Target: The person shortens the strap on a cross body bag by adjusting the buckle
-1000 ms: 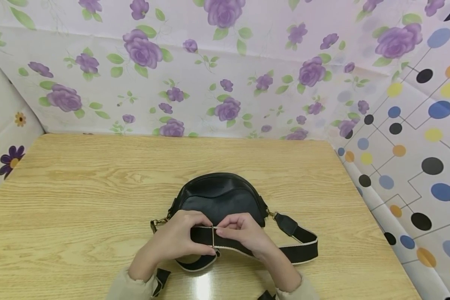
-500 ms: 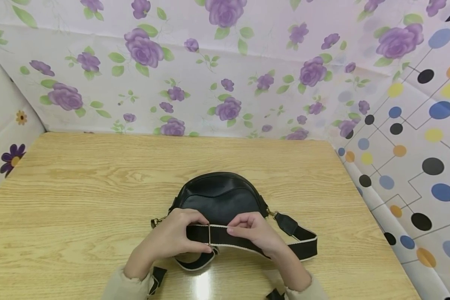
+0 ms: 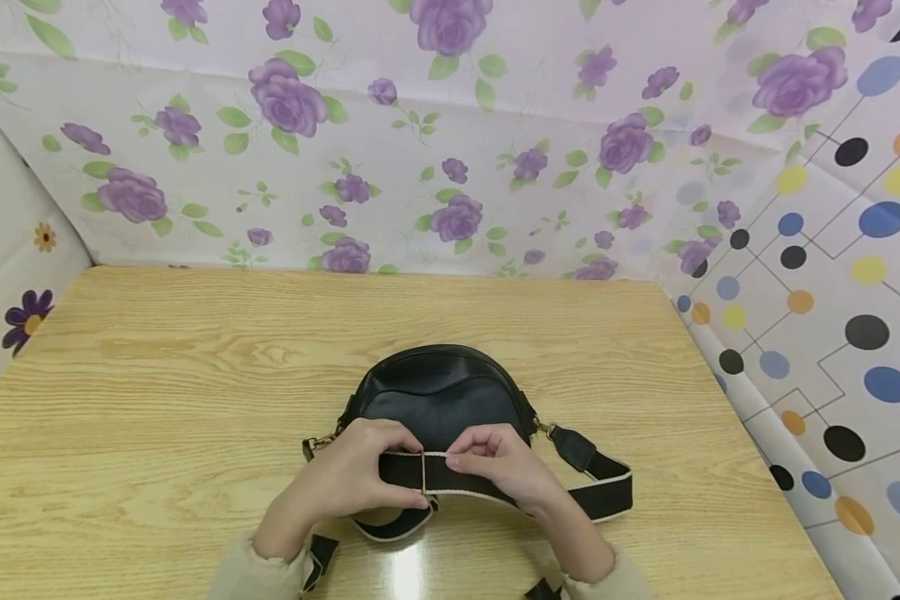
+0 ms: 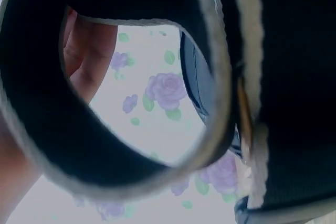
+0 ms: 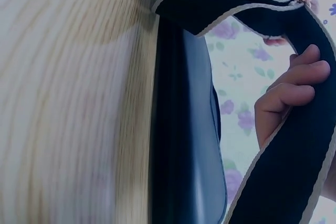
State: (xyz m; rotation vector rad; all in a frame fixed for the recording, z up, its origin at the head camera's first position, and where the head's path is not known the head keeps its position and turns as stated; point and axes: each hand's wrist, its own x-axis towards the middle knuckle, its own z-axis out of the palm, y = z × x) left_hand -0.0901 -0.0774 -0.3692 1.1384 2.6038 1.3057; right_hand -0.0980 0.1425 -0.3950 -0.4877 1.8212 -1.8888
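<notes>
In the head view, the left hand (image 3: 356, 467) spans the width of a black webbing strap (image 3: 450, 477), thumb at the near edge and index finger at the far edge, beside a thin brass-coloured slider (image 3: 423, 473). The right hand (image 3: 498, 467) pinches the far edge between thumb and bent fingers, leaving next to no gap. Pale woven borders trim the strap. Just beyond the hands lies a half-moon black bag (image 3: 450, 408), smooth and softly shiny, with a wavy seam across its front; it sits on the wood-grained worktop (image 3: 195, 358), and metal clasps show at both ends, the right-hand clasp (image 3: 542, 428) carrying a leathery tab (image 3: 572, 448).

In the left wrist view, the strap curls into a wide, round loop close to the lens, its edging coarse and ropy. Some fingers show behind the loop; their grip cannot be told here.

In the right wrist view, three fingers curl over the strap's flat face, which bends in a long arc. The strap folds over itself near the slider, where fingertips of the other hand touch.
</notes>
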